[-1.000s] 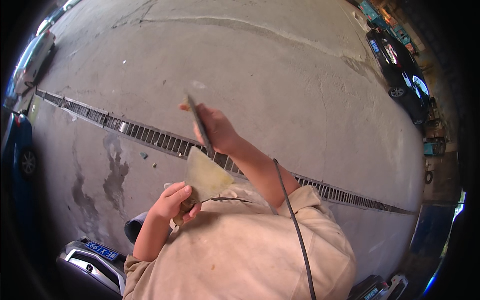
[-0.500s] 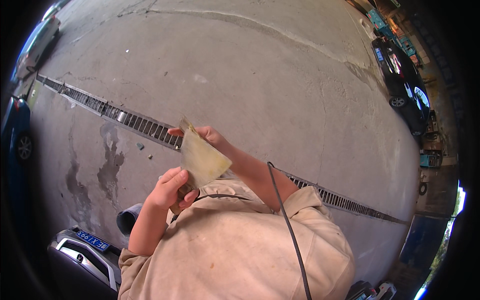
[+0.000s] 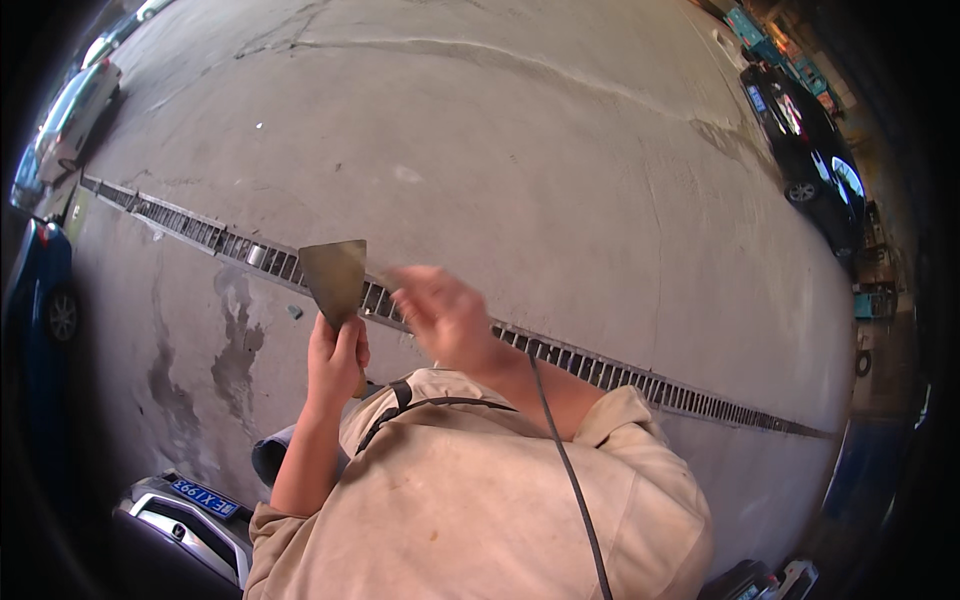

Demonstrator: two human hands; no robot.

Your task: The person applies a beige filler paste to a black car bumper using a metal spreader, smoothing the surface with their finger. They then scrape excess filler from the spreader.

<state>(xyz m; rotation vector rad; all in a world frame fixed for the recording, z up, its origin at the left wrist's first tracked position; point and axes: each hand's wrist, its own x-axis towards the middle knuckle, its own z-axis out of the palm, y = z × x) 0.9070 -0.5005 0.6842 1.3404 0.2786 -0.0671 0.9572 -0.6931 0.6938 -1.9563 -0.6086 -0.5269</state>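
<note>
A scraper (image 3: 335, 277) with a flat, flared blade points up and away from me, over the floor drain. My left hand (image 3: 340, 352) is wrapped round it below the blade; the fingers hide most of the handle, and a bit of its end shows under the hand. Just right of the blade is my right hand (image 3: 440, 312), apart from the scraper. Its fingers are bent and smeared by motion, so whether it holds anything is unclear.
A long grated drain (image 3: 600, 372) crosses the concrete floor, with wet stains (image 3: 233, 340) at its left. A black car (image 3: 805, 150) stands far right, a blue car (image 3: 45, 290) at the left, another car (image 3: 190, 520) close at lower left. A dark cable (image 3: 568, 450) hangs over my shirt.
The scraper has swung more upright and shifted left, its blade looking darker now. My right hand has left the blade and come back toward me. My left hand keeps its hold.
</note>
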